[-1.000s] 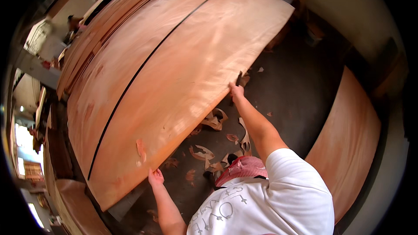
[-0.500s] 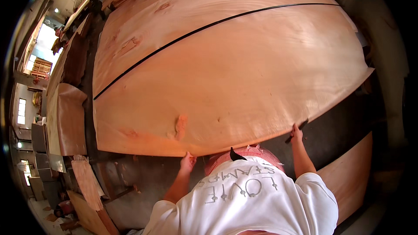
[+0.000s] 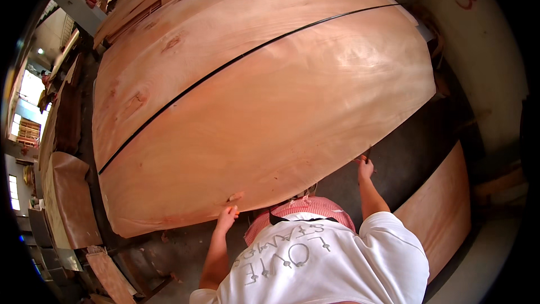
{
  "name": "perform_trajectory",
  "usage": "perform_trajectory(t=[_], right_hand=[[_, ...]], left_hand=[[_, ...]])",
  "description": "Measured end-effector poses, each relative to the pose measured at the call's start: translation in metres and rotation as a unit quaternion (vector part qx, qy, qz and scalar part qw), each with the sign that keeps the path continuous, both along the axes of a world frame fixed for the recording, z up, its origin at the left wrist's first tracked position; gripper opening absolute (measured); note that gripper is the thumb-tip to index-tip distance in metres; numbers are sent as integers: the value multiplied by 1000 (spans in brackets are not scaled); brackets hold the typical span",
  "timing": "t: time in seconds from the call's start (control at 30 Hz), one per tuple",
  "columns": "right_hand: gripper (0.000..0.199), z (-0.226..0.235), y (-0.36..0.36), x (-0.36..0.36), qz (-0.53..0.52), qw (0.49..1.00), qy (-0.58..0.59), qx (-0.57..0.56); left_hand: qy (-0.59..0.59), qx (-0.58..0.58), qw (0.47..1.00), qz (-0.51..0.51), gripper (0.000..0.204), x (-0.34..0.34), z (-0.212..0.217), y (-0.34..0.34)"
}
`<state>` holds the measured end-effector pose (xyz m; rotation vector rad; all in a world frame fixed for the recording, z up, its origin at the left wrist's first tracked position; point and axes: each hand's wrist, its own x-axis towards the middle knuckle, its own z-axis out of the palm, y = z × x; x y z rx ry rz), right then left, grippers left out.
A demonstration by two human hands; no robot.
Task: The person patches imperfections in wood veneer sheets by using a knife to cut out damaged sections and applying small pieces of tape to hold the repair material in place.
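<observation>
A broad sheet of reddish-tan wood veneer (image 3: pixel 270 129) lies in front of me, its near edge curving past my waist. At that edge, left of my body, my left hand (image 3: pixel 226 218) is closed with its fingertips on the veneer. Just beyond those fingers a small loose-looking scrap (image 3: pixel 235 196) shows on the sheet. My right hand (image 3: pixel 365 169) is closed around a thin dark tool (image 3: pixel 369 155) beside the right part of the near edge; its exact kind is unclear. A long black strip (image 3: pixel 242 56) crosses the veneer from left to upper right.
At the right another wood sheet (image 3: pixel 441 208) leans low beside a pale wall (image 3: pixel 478 50). Curled brown veneer (image 3: pixel 73 197) stands on the left, with a narrow board (image 3: pixel 109 273) below it. More stacked sheets (image 3: pixel 140 17) lie at the far side.
The near part of the veneer looks flatter. The orange patch near my left hand now appears smaller and closer to the edge. My view has shifted, and both hands appear farther left.
</observation>
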<state>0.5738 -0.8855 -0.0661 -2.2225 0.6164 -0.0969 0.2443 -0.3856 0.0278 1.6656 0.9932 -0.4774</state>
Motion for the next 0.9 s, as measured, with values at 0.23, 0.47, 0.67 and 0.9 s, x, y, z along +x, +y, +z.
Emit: perform_trajectory(t=[0.23, 0.47, 0.67, 0.9], right_hand=[[32, 100, 197, 23, 315, 946, -70, 30], [43, 152, 346, 34, 564, 807, -112, -136], [44, 169, 444, 66, 599, 764, -46, -236], [47, 153, 522, 58, 501, 819, 39, -278]], left_hand=[[-71, -31, 997, 15, 41, 17, 59, 42], [-119, -65, 984, 115, 40, 12, 83, 143], [-136, 45, 970, 195, 43, 41, 67, 272], [-57, 431, 900, -22, 55, 65, 42, 398]])
